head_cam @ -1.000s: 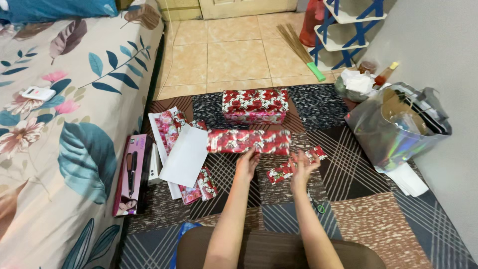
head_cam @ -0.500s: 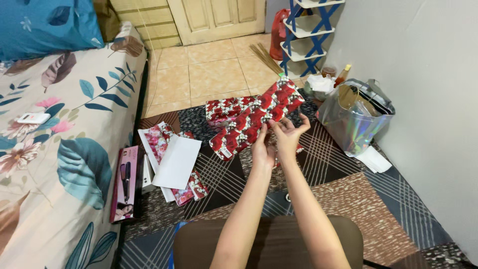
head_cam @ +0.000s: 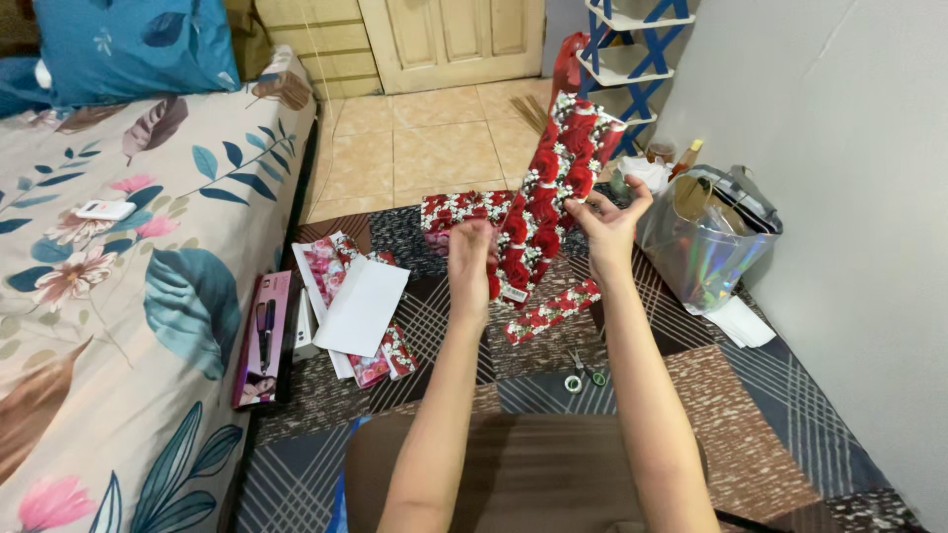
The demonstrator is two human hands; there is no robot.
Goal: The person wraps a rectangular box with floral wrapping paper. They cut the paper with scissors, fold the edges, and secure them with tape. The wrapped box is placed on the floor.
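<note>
Two hands of mine are up in front of me, both clamped on one long box wrapped in red rose paper [head_cam: 548, 188]. Starting from the left, I see the bed [head_cam: 118, 326] with its leaf-print sheet, a small white remote [head_cam: 104, 209] lying on it and a blue pillow [head_cam: 133, 44] at the head. Just beside the bed, on the patchwork mat [head_cam: 790, 415], lies a purple flat box [head_cam: 264, 338], then a stack of floral paper sheets with a white sheet [head_cam: 362, 306] on top. My left hand [head_cam: 472, 259] grips the wrapped box at its lower end, fingers closed round it. The box is lifted off the floor and tilts up to the right. My right hand [head_cam: 609, 225] pinches its right edge midway up. Behind it a second wrapped parcel [head_cam: 459, 209] rests on the mat; below, small scissors [head_cam: 585, 373]. Farther right stands a shiny silver bag [head_cam: 706, 247] against the wall.
</note>
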